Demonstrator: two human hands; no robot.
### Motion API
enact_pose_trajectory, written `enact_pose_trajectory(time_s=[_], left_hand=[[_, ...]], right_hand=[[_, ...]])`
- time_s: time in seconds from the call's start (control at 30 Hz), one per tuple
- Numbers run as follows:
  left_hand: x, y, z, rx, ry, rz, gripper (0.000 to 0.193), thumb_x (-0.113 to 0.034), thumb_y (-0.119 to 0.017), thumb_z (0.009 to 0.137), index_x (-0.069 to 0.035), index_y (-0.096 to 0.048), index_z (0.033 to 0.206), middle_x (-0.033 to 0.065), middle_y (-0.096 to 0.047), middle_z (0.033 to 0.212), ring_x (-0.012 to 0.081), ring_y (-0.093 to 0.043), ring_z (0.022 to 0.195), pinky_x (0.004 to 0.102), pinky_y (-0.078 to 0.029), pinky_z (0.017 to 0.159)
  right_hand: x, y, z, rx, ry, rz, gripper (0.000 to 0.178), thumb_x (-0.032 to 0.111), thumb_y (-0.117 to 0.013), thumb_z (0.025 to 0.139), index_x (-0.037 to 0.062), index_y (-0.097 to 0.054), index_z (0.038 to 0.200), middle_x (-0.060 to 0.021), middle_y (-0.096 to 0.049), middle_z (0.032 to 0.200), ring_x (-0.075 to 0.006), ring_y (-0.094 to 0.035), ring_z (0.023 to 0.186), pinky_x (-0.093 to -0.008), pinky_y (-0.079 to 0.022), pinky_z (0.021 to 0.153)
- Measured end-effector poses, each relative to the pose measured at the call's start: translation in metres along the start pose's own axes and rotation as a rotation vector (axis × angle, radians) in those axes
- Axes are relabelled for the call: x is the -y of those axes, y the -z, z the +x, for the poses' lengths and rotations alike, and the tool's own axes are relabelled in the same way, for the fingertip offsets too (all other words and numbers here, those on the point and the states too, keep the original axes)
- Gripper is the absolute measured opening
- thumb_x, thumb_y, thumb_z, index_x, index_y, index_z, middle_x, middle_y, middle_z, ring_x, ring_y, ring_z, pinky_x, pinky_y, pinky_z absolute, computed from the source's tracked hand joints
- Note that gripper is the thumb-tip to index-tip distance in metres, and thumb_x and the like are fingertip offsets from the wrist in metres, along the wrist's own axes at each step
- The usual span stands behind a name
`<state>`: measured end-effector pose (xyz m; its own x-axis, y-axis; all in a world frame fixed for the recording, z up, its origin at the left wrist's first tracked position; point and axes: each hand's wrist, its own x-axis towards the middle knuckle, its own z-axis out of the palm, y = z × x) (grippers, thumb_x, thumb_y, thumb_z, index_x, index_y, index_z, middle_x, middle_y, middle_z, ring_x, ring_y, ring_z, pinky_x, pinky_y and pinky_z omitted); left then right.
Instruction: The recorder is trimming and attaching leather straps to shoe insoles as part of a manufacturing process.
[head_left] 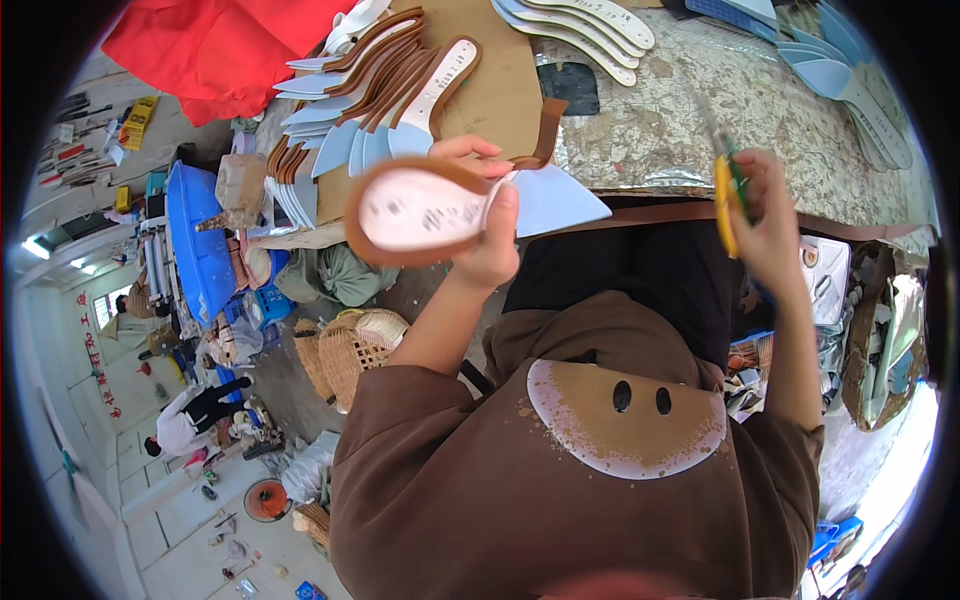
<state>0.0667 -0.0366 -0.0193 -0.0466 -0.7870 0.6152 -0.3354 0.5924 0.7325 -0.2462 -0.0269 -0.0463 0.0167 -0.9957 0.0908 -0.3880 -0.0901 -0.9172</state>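
Note:
My left hand [485, 245] is closed around a shoe insole [420, 208], over the near edge of the workbench. Brown edging wraps the insole's rounded white end, and its other end is light blue. A loose tail of brown strip [549, 130] sticks up from its far side. On the right, my right hand [766, 205] grips a hand tool with yellow and green handles [727, 205]. Motion blurs its thin grey tip, so its exact kind is unclear. The tool and the insole are apart. Just beyond my left hand lie stacked insoles with brown edges [385, 95].
Unedged white and blue insoles [585, 30] lie at the far side of the worn bench [660, 120], with another stack [860, 95] at right. A red cloth [215, 55] covers the far left. A brown strip [660, 217] runs along the near edge. A blue tub [198, 245] stands left.

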Motion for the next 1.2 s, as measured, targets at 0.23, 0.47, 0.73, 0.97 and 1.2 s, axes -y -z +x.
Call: enact_pose_trajectory(time_s=[0.23,0.47,0.73,0.97,1.2], left_hand=[[-0.007,-0.003,-0.013,0.076,-0.378,0.363,0.030,-0.018,-0.075,0.074,-0.007,-0.064,0.100,0.0135,-0.053,0.101,0.0237,-0.055,0.081,0.0309,-0.047,0.064],[-0.012,0.025,-0.038,0.246,-0.463,0.388,0.037,-0.027,-0.081,0.073,-0.007,-0.066,0.101,0.0121,-0.055,0.099,0.0236,-0.059,0.069,0.0329,-0.050,0.055],[-0.024,0.072,-0.045,0.163,-0.143,0.259,0.030,-0.023,-0.073,0.086,0.000,-0.068,0.103,0.0146,-0.066,0.090,0.0209,-0.063,0.065,0.0287,-0.049,0.054],[-0.016,0.040,-0.041,-0.051,0.112,-0.065,0.042,-0.038,-0.057,0.098,0.004,-0.057,0.102,0.0116,-0.065,0.091,0.0175,-0.060,0.078,0.0300,-0.049,0.069],[-0.021,0.004,-0.050,0.195,0.208,-0.165,0.015,-0.009,-0.072,0.088,0.001,-0.064,0.096,0.0060,-0.064,0.089,0.0155,-0.060,0.075,0.0282,-0.047,0.065]], right_hand=[[0.043,-0.055,-0.038,0.627,-0.144,0.109,0.092,0.034,-0.087,0.066,0.0096,-0.036,0.139,-0.0156,-0.059,0.103,-0.0273,-0.063,0.090,-0.0381,-0.050,0.079],[0.054,-0.089,-0.031,0.736,-0.059,-0.006,0.082,0.048,-0.080,0.072,0.0043,-0.041,0.129,-0.0194,-0.062,0.100,-0.0359,-0.063,0.088,-0.0433,-0.049,0.077],[0.022,-0.063,-0.016,0.772,0.000,0.267,0.060,0.042,-0.080,0.076,0.0044,-0.056,0.117,-0.0015,-0.053,0.074,-0.0089,-0.048,0.065,-0.0268,-0.038,0.056],[0.034,0.024,0.054,0.017,0.277,-0.631,0.028,0.019,-0.071,0.084,0.0041,-0.063,0.106,-0.0082,-0.058,0.081,-0.0227,-0.056,0.072,-0.0329,-0.045,0.066],[0.070,-0.067,-0.014,0.445,0.476,-0.285,0.024,0.028,-0.056,0.094,0.0067,-0.056,0.082,-0.0142,-0.055,0.071,-0.0348,-0.060,0.069,-0.0435,-0.047,0.060]])
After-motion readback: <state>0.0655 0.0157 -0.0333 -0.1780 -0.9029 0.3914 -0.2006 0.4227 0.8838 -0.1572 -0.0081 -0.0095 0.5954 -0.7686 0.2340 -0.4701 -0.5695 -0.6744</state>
